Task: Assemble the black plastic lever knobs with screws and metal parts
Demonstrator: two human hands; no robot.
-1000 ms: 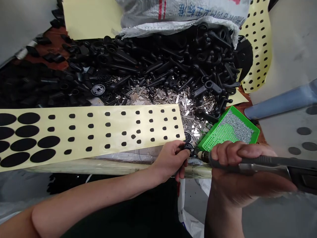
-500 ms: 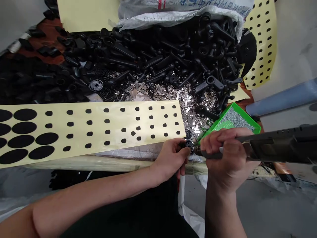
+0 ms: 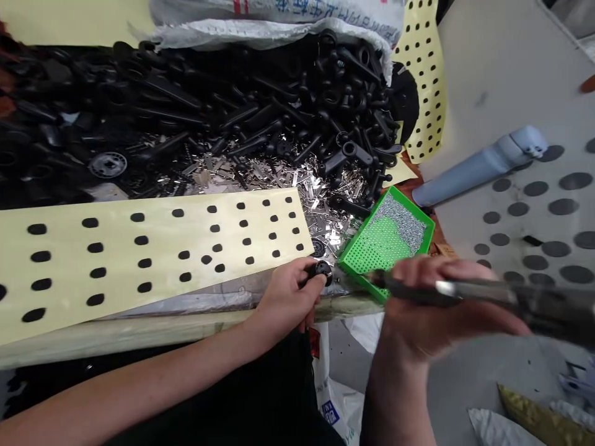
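The left hand [image 3: 286, 297] pinches a small round black part [image 3: 321, 271] at the table [image 3: 139, 328] edge, steadying it. Just right, the right hand [image 3: 427, 310] grips a powered screwdriver [image 3: 465, 292], tip aimed at the part, beside the green screw tray [image 3: 388, 238].

My left hand [image 3: 288, 297] is curled, fingertips pinched together; my right hand [image 3: 432, 310] is closed in a fist, forearms both reaching forward.

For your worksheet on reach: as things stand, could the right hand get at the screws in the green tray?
Probably not right away. The right hand is shut on a power screwdriver, so its fingers are taken. The green tray lies just beyond it with nothing covering its screws.
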